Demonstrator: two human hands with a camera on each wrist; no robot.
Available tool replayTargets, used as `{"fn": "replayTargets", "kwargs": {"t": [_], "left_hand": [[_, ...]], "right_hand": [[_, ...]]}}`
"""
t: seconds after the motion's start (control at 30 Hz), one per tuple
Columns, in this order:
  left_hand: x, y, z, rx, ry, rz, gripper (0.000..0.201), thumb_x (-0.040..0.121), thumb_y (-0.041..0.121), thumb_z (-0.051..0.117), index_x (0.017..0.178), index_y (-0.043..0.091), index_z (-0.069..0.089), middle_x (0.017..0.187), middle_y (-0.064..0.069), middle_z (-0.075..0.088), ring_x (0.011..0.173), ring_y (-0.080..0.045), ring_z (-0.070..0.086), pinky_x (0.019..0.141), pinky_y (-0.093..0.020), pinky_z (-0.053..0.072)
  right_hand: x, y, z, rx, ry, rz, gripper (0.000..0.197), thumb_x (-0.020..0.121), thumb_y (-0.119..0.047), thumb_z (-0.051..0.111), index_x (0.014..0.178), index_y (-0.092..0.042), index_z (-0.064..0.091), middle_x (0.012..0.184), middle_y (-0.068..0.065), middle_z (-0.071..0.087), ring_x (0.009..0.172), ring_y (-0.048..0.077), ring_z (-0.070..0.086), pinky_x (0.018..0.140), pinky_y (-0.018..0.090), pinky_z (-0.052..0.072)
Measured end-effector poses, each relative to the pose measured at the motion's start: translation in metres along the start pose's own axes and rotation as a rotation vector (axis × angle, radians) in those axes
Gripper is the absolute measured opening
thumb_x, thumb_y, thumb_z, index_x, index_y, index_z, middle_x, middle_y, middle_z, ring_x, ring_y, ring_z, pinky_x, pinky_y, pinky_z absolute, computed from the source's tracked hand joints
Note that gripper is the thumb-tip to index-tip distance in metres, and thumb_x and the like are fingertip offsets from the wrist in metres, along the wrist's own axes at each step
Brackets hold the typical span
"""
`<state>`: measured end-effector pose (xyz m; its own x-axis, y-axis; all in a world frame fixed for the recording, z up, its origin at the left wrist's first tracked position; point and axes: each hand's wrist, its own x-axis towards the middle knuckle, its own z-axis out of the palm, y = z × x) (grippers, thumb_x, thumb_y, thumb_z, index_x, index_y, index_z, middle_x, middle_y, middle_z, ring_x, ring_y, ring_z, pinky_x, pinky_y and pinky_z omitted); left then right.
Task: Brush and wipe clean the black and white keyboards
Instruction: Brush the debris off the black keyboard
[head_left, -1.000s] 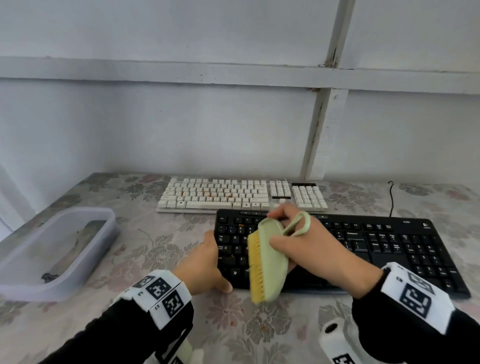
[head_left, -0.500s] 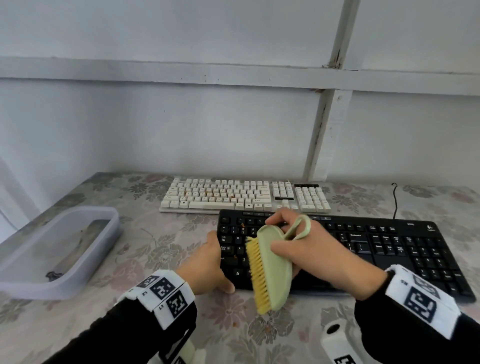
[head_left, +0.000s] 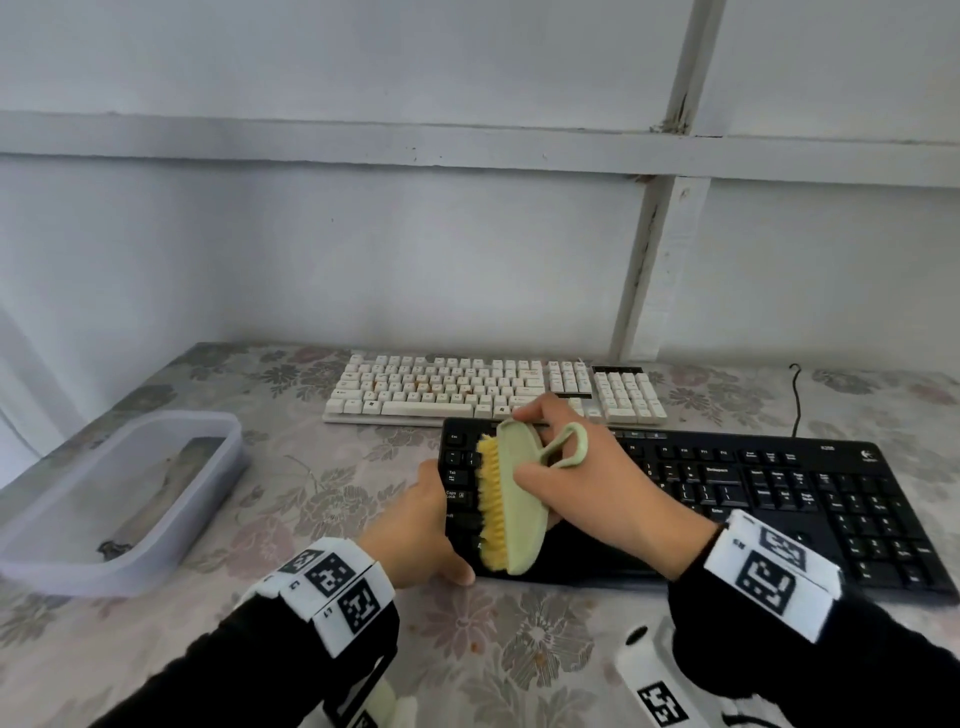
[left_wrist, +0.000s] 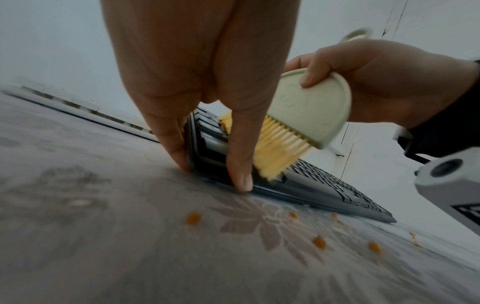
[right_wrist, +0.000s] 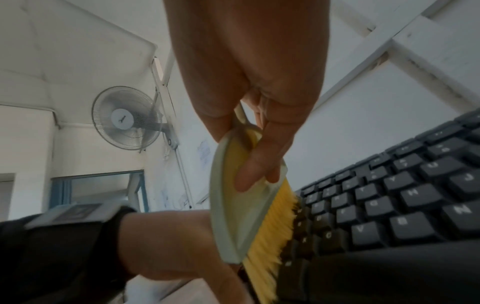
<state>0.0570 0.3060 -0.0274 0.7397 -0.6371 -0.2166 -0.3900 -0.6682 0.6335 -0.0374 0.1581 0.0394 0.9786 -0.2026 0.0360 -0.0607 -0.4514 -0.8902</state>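
The black keyboard (head_left: 779, 499) lies near the table's front, with the white keyboard (head_left: 467, 389) behind it by the wall. My right hand (head_left: 566, 467) grips a pale green brush (head_left: 519, 499) by its back, the loop handle sticking up. Its yellow bristles (right_wrist: 272, 230) press on the keys at the keyboard's left end. My left hand (head_left: 441, 525) braces the keyboard's left front corner. Its fingers (left_wrist: 239, 164) are straight, the thumb on the front edge and the others along the left side.
A translucent plastic tub (head_left: 119, 499) with something dark inside stands at the table's left edge. Orange crumbs (left_wrist: 193, 218) lie scattered on the flowered tablecloth in front of the black keyboard. A black cable (head_left: 795, 400) runs back at the right. The wall rises right behind the keyboards.
The brush has slid a little left and back over the black keyboard's left keys, off the front edge. My left hand stays at the same corner.
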Motion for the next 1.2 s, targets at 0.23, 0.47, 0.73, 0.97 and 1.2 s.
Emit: {"fn": "replayTargets", "kwargs": {"t": [0.23, 0.47, 0.73, 0.97, 1.2], "left_hand": [[0.001, 0.0, 0.001, 0.001, -0.009, -0.002, 0.096, 0.06, 0.015, 0.083, 0.133, 0.017, 0.021, 0.116, 0.004, 0.048, 0.1, -0.016, 0.052, 0.083, -0.028, 0.046], [0.0, 0.001, 0.0, -0.003, -0.006, 0.007, 0.095, 0.059, 0.013, 0.083, 0.133, 0.016, 0.024, 0.11, 0.006, 0.045, 0.099, -0.016, 0.051, 0.08, -0.027, 0.045], [0.002, 0.0, 0.002, 0.016, 0.008, 0.013, 0.095, 0.059, 0.014, 0.083, 0.133, 0.016, 0.024, 0.104, 0.008, 0.042, 0.091, -0.013, 0.049, 0.071, -0.024, 0.041], [0.001, 0.0, 0.0, 0.013, -0.006, 0.035, 0.097, 0.058, 0.015, 0.083, 0.136, 0.017, 0.025, 0.11, 0.01, 0.036, 0.095, -0.012, 0.047, 0.079, -0.023, 0.042], [0.001, 0.0, 0.001, -0.002, 0.0, 0.02, 0.097, 0.059, 0.014, 0.083, 0.134, 0.016, 0.023, 0.108, 0.007, 0.043, 0.095, -0.014, 0.048, 0.075, -0.024, 0.041]], "right_hand": [[-0.001, -0.009, -0.015, 0.089, 0.057, -0.027, 0.032, 0.083, 0.0, 0.054, 0.11, -0.018, 0.051, 0.097, 0.007, 0.066, 0.066, 0.011, 0.068, 0.051, 0.024, 0.054], [-0.001, 0.001, -0.001, -0.016, 0.024, -0.012, 0.032, 0.084, -0.004, 0.054, 0.11, -0.021, 0.046, 0.097, 0.011, 0.064, 0.076, 0.024, 0.068, 0.058, 0.036, 0.06], [-0.01, -0.007, -0.013, 0.061, -0.028, 0.012, 0.031, 0.084, 0.001, 0.053, 0.109, -0.017, 0.052, 0.095, 0.004, 0.063, 0.06, 0.001, 0.064, 0.049, 0.019, 0.051], [0.001, 0.0, -0.001, 0.0, 0.04, -0.023, 0.032, 0.084, -0.003, 0.054, 0.11, -0.019, 0.047, 0.098, 0.012, 0.063, 0.074, 0.023, 0.068, 0.058, 0.037, 0.06], [-0.013, -0.009, -0.007, 0.019, -0.117, 0.019, 0.03, 0.084, -0.002, 0.055, 0.109, -0.017, 0.051, 0.094, 0.008, 0.063, 0.063, 0.007, 0.065, 0.051, 0.023, 0.053]]}}
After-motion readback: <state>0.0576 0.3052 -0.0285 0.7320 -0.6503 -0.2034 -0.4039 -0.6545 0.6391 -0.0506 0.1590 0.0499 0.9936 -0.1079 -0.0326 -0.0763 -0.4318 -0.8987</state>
